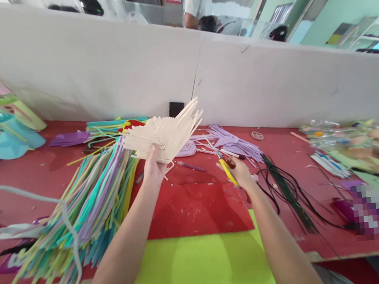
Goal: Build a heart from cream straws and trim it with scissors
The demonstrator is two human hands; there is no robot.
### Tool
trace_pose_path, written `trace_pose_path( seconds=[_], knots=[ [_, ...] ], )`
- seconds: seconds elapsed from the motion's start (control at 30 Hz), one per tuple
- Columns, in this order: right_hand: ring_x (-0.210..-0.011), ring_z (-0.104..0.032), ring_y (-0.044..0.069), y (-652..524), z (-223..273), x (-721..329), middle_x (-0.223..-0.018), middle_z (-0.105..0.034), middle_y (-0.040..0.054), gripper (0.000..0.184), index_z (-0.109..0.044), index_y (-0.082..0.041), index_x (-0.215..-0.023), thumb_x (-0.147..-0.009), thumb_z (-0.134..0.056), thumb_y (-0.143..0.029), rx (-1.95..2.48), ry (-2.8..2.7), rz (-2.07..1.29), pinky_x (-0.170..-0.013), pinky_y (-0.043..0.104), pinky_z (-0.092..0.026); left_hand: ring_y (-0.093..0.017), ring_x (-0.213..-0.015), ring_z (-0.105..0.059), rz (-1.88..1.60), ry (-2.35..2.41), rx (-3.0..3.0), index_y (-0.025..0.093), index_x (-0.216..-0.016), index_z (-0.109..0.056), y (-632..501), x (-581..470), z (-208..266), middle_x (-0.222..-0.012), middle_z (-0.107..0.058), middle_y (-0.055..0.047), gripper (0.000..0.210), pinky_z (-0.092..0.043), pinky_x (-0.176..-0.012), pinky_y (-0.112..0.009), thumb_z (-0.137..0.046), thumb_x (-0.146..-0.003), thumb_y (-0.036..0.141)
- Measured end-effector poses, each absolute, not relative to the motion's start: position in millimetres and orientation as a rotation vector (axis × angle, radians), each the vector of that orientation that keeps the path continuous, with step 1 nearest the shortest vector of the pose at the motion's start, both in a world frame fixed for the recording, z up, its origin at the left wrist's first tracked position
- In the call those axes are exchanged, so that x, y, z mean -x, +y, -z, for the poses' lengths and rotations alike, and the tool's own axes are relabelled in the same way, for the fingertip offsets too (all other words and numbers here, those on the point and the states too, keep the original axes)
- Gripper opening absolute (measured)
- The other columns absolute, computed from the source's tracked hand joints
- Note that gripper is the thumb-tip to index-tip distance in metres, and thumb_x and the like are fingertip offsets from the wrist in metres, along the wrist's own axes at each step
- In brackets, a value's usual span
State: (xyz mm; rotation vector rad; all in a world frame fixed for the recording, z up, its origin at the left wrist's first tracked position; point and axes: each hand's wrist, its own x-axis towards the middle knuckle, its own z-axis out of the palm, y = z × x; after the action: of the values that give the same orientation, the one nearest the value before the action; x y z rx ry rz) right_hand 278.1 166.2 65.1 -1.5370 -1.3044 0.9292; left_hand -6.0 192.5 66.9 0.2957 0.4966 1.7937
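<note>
My left hand (154,167) grips a flat cream panel of bent pipe cleaners (162,137) by its lower edge, holding it up above the table. The stems lie side by side in a V pattern, with uneven loose ends at the upper right. In my right hand (240,172) is a pair of scissors (227,170) with yellow and dark handles, its blades pointing up and left, apart from the panel. A purple pen (191,166) lies on the table between my hands. Behind the scissors rests a bundle of lilac pipe cleaners (234,141).
A large heap of coloured pipe cleaners (91,195) spreads at the left. A red sheet (198,212) and a lime-green sheet (200,269) lie in front. Dark green stems (286,191) and a black cable lie at the right. A white partition (130,72) stands behind; people are beyond it.
</note>
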Motion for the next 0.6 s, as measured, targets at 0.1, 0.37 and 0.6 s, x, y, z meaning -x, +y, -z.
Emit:
trace_pose_path(
  seconds=[0.1,0.37,0.6],
  knots=[
    [-0.045,-0.042,0.009,145.4,-55.0,-233.9,-0.057,-0.048,-0.0074,0.051,-0.048,-0.022,-0.073,-0.062,-0.071,-0.065,1.437,-1.141,-1.014,-0.042,0.022,-0.035,-0.02,-0.126,-0.055,-1.807,0.444,-0.313,0.019,-0.126,-0.06,197.9,-7.7,-85.3,-0.128,-0.065,-0.008,0.036,-0.046,-0.106,-0.036,-0.059,-0.09,0.016],
    [-0.036,-0.028,0.004,141.8,-45.1,-160.0,-0.053,-0.039,-0.0098,0.058,-0.046,-0.022,-0.074,-0.067,-0.059,-0.078,0.994,-0.895,-1.383,-0.031,0.017,-0.024,-0.02,-0.126,-0.055,-1.797,0.45,-0.393,0.019,-0.125,-0.061,184.1,-26.3,-110.2,-0.13,-0.064,-0.007,0.035,-0.046,-0.106,-0.032,-0.06,-0.089,0.019],
    [-0.043,-0.042,0.008,138.8,-40.2,-163.4,-0.051,-0.047,-0.0067,0.047,-0.058,-0.02,-0.088,-0.08,-0.057,-0.066,0.963,-0.943,-1.215,-0.044,0.021,-0.034,-0.024,-0.13,-0.051,-1.688,0.552,-0.432,0.021,-0.12,-0.063,176.3,-31.4,-102.2,-0.129,-0.065,-0.005,0.034,-0.045,-0.108,-0.037,-0.064,-0.086,0.021]
  ],
)
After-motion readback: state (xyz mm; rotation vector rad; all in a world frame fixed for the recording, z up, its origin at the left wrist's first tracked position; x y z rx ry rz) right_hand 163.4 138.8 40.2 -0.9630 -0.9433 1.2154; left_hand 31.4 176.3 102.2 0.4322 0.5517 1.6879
